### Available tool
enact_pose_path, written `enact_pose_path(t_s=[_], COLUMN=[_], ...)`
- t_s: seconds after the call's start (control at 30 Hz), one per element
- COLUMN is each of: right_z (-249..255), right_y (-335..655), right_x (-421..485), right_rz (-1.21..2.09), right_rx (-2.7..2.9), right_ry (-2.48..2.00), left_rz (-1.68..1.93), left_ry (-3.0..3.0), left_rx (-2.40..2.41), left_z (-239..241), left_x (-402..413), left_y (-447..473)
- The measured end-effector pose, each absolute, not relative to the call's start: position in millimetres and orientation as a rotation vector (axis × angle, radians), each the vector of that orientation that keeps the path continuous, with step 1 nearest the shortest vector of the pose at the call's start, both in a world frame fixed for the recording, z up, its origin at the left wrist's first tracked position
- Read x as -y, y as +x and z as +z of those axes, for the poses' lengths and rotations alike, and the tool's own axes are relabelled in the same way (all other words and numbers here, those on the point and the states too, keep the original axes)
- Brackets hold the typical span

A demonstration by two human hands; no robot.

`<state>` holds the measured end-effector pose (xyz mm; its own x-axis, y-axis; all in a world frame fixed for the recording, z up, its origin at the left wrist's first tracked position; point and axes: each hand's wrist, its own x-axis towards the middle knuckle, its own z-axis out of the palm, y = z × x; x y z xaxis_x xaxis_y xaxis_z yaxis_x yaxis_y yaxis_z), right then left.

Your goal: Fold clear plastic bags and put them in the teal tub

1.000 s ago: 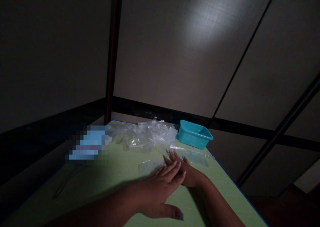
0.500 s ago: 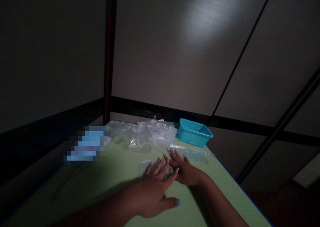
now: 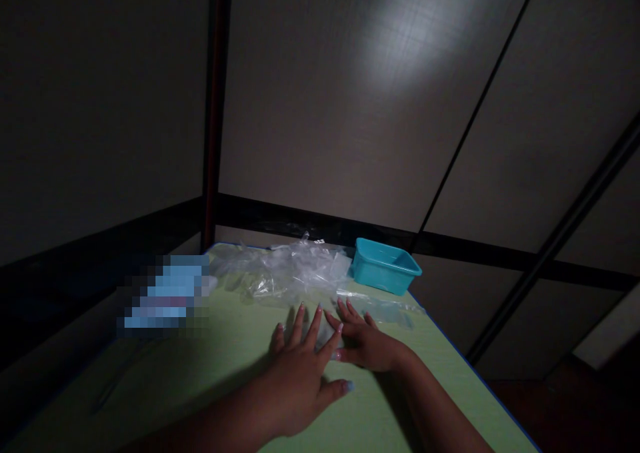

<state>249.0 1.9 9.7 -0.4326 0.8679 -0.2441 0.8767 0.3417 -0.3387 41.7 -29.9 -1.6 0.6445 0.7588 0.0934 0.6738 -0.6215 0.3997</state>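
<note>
My left hand [image 3: 300,380] lies palm down with its fingers spread, over part of a small clear plastic bag [image 3: 324,334] on the green table [image 3: 235,366]. Close beside it, my right hand [image 3: 367,343] is also palm down, fingers stretched out, at the bag's right side. Both hands cover most of the bag, so its edges are hidden. Another flat clear bag [image 3: 383,306] lies just beyond the right fingertips.
A heap of crumpled clear plastic bags [image 3: 295,270] covers the far part of the table. To its right stands a turquoise plastic basket [image 3: 385,266]. A blurred-out blue object [image 3: 167,296] is at the left edge. Dark panelled walls [image 3: 320,106] rise behind.
My left hand has shifted slightly up and left, with its fingers spreading wider over the small bag. The right hand stays nearly in place. The view has moved a little.
</note>
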Motion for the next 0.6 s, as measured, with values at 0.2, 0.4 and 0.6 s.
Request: enact_pose_path(t_s=[0.2, 0.4, 0.6], right_z=[9, 11, 9], right_y=[250, 248, 254], right_x=[-2, -2, -1], right_rz=[-0.638, -0.669, -0.673], right_rx=[-2.598, -2.569, -2.682], right_ry=[1.653, 1.671, 1.810], left_rz=[0.388, 0.296, 0.221], left_ry=[2.685, 2.669, 2.675], left_rx=[-1.036, -1.094, -1.070], left_z=[-5, -17, -15], left_x=[21, 11, 8], left_y=[40, 36, 33])
